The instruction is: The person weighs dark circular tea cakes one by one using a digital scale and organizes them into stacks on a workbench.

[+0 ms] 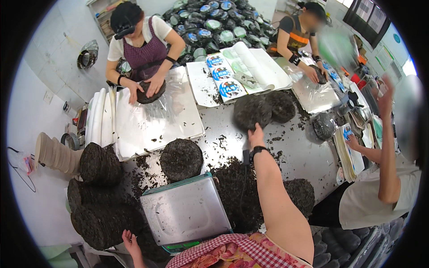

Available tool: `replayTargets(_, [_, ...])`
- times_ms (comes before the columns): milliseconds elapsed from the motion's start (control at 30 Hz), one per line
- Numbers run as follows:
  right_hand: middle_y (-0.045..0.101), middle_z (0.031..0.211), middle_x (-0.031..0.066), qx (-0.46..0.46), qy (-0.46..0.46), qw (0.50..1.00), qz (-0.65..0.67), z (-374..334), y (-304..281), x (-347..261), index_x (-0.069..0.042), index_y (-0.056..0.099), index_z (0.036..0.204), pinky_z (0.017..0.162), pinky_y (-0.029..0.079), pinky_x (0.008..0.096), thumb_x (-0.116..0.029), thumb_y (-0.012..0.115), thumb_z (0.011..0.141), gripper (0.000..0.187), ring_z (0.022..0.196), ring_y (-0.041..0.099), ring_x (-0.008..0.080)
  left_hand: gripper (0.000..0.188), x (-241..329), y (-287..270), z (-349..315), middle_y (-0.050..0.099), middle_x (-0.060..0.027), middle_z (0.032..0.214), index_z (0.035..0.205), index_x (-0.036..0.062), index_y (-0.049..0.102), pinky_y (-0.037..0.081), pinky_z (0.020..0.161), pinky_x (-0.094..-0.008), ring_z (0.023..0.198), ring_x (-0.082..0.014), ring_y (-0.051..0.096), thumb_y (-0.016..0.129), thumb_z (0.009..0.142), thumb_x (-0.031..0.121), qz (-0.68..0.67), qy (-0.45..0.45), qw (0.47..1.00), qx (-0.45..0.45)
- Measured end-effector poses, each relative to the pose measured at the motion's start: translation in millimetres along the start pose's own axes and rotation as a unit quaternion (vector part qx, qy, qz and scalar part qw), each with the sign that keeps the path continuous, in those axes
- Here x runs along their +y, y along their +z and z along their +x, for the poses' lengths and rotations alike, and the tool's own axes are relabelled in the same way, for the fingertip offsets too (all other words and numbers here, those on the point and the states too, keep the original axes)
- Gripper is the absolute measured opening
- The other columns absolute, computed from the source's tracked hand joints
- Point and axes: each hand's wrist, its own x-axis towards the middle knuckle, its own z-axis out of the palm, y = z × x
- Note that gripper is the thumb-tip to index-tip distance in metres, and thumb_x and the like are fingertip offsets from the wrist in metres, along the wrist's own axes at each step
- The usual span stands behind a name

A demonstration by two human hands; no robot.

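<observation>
Stretched out across the metal table, my right hand (pixel 256 136) grips the near edge of a round, flat, dark cake that looks like dried seaweed (pixel 251 112). The cake is slightly blurred and lies against a second dark cake (pixel 281 106). My left hand (pixel 130 243) is low at the left, its fingers apart and holding nothing, next to a stack of dark cakes (pixel 100 223). Between my arms stands a scale (pixel 185 210) with a bare metal pan. Just beyond it lies a single dark cake (pixel 181 159). Loose dark flakes (pixel 234 187) are heaped right of the scale.
Across the table, one person (pixel 145 49) presses a cake on white sheets (pixel 178 111); another (pixel 297 40) handles one at far right. A third person (pixel 375 192) stands close at my right. Printed labels (pixel 223 73) lie mid-table. Packed cakes (pixel 214 27) are piled behind.
</observation>
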Motion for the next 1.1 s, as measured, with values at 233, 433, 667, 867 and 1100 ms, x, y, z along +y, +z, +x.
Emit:
replayTargets(233, [0.057, 0.107, 0.0063, -0.244, -0.011, 0.955, -0.165, -163, 17, -2, -0.008, 0.052, 0.112, 0.086, 0.042, 0.0337, -0.018, 0.055, 0.084, 0.03, 0.1, 0.053, 0.0184, 0.072, -164, -21, -37, 0.047, -0.0226, 0.122, 0.127, -0.0076, 0.035, 0.041, 0.092, -0.0385, 0.109, -0.0317, 0.049, 0.073, 0.072, 0.018, 0.371, -0.273, 0.87, 0.177])
replayTargets(433, [0.042, 0.133, 0.0163, -0.719, -0.381, 0.213, -0.54, -434, -94, 36, -0.011, 0.05, 0.121, 0.106, 0.025, 0.0468, -0.028, 0.063, 0.077, 0.049, 0.122, 0.041, 0.0316, 0.097, -215, 4, -58, 0.052, -0.0253, 0.118, 0.126, -0.0096, 0.034, 0.045, 0.09, -0.0434, 0.104, -0.0364, 0.054, 0.084, 0.057, 0.036, 0.068, -0.222, 0.959, 0.163])
replayTargets(667, [0.059, 0.101, 0.0128, -0.351, -0.424, 0.488, -0.677, -409, -159, -76, -0.005, 0.06, 0.099, 0.086, 0.042, 0.0431, -0.018, 0.066, 0.07, 0.033, 0.095, 0.055, 0.0313, 0.071, -142, -5, -84, 0.054, -0.0284, 0.107, 0.116, -0.0111, 0.044, 0.044, 0.085, -0.0447, 0.098, -0.0409, 0.054, 0.078, 0.068, 0.028, 0.257, -0.08, 0.934, 0.235])
replayTargets(867, [0.047, 0.125, 0.0267, 0.149, -0.345, 0.586, -0.718, -304, -301, -227, 0.007, 0.041, 0.126, 0.096, 0.038, 0.043, -0.047, 0.075, 0.065, 0.088, 0.116, 0.045, 0.0384, 0.033, -25, -28, -111, 0.059, -0.0207, 0.104, 0.108, -0.0033, 0.05, 0.044, 0.085, -0.0372, 0.095, -0.0312, 0.057, 0.063, 0.082, 0.011, 0.038, 0.172, 0.968, 0.179])
replayTargets(1100, [0.054, 0.111, 0.0232, 0.082, -0.389, 0.529, -0.75, -299, -318, -207, 0.006, 0.051, 0.111, 0.089, 0.041, 0.0446, -0.031, 0.078, 0.067, 0.064, 0.104, 0.05, 0.0392, 0.032, 94, 64, -112, 0.06, -0.0065, 0.105, 0.089, 0.0092, 0.06, 0.041, 0.088, -0.0406, 0.105, -0.0279, 0.053, 0.06, 0.06, -0.004, 0.088, 0.477, 0.872, -0.068])
